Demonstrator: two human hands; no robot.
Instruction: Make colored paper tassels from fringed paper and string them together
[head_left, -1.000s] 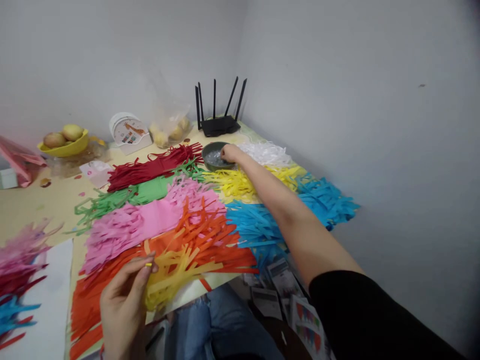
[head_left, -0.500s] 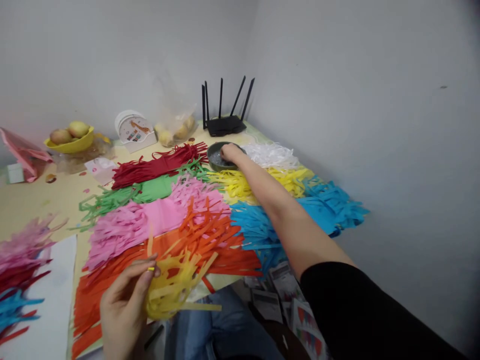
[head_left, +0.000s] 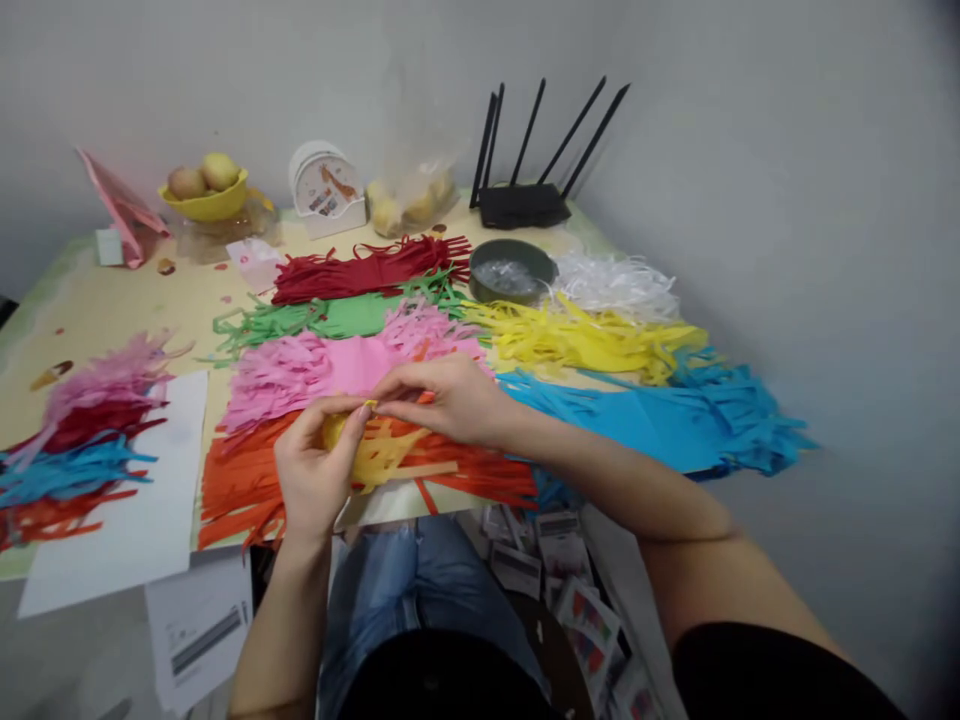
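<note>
My left hand (head_left: 315, 465) pinches a yellow tissue-paper tassel (head_left: 386, 452) near its twisted top, and the loose strips hang over orange fringe. Close against that top, my right hand (head_left: 454, 398) has thumb and forefinger pressed together; what lies between them is too small to make out. Both hands are above the orange fringed paper (head_left: 244, 480). Just beyond lies pink fringed paper (head_left: 360, 362), and by the right forearm is blue fringed paper (head_left: 667, 425). A dark round bowl (head_left: 525, 250) farther back holds small clear things.
Yellow (head_left: 600, 340), white (head_left: 615, 285), green (head_left: 352, 315) and dark red fringed paper (head_left: 367, 270) lie behind. Finished-looking tassels (head_left: 82, 460) rest at left on a white sheet (head_left: 161, 500). A black router (head_left: 525, 205) and a yellow fruit bowl (head_left: 210, 207) stand by the wall.
My right hand has left the dark bowl and come back to the top of the tassel. My left hand has raised the yellow tassel over the orange paper. The view has shifted.
</note>
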